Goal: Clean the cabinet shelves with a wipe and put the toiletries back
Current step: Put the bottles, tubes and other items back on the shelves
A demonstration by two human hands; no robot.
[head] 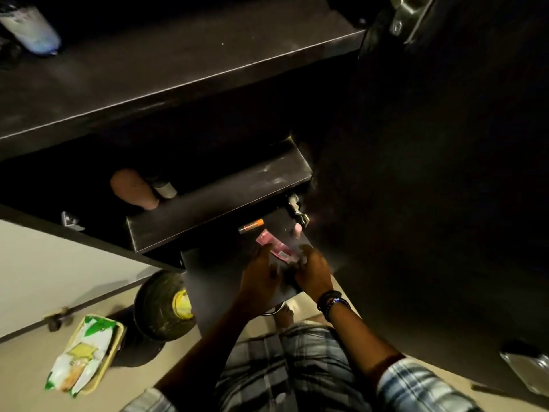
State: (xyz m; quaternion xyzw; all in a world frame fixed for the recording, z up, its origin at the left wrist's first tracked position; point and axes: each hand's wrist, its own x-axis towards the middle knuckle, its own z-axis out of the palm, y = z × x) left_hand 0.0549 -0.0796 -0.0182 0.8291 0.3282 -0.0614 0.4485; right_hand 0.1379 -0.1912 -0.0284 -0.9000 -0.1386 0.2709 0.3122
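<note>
Low in the dark cabinet, a pink tube (274, 245) lies on the bottom shelf (214, 281). My left hand (258, 276) and my right hand (314, 272) meet at its near end, fingers curled around it; the blur hides the left hand's grip. An orange-capped stick (252, 226) lies just behind the tube. One shelf up (219, 200), a pale bottle (132, 188) lies on its side next to a grey-capped item (165, 189). A clear bottle (31, 28) stands at the far left of the top shelf (184, 63).
On the floor to the left stand a dark bucket (154, 307) holding a yellow item (182, 303) and a tray (114, 340) of green-and-white packets (86, 349). The open cabinet door (430, 203) fills the right side, with a hinge (297, 208) at its inner edge.
</note>
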